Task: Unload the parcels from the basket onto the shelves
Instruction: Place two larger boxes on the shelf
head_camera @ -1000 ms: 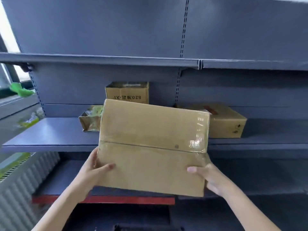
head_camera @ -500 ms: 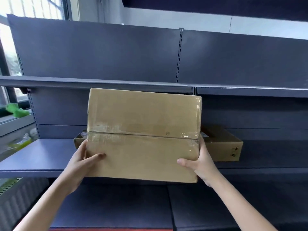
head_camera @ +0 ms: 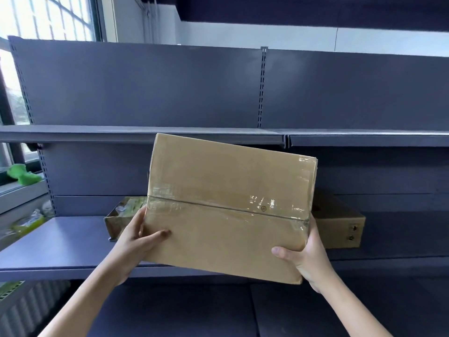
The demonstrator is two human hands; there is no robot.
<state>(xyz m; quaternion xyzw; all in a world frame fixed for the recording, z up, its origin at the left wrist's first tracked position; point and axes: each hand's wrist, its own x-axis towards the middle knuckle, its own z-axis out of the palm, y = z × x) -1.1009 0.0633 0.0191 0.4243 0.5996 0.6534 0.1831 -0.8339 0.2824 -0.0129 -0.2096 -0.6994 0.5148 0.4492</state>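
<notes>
Rising since a second ago, the parcel [head_camera: 228, 205] now fronts the upper shelf [head_camera: 136, 135] edge at 12 o'clock; I see left hand [head_camera: 136, 242] and right hand [head_camera: 308, 256] clamped on its lower corners. Placement looks imminent.

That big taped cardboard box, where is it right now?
The big box is mid-frame, held in the air by both hands, left hand and right hand, before the middle shelf.

Shop or stockroom, long dark metal shelves [head_camera: 60, 242] on slotted uprights [head_camera: 261, 88], brown boxes [head_camera: 340, 224] on one shelf, barred window [head_camera: 48, 18] at left, white wall behind
</notes>
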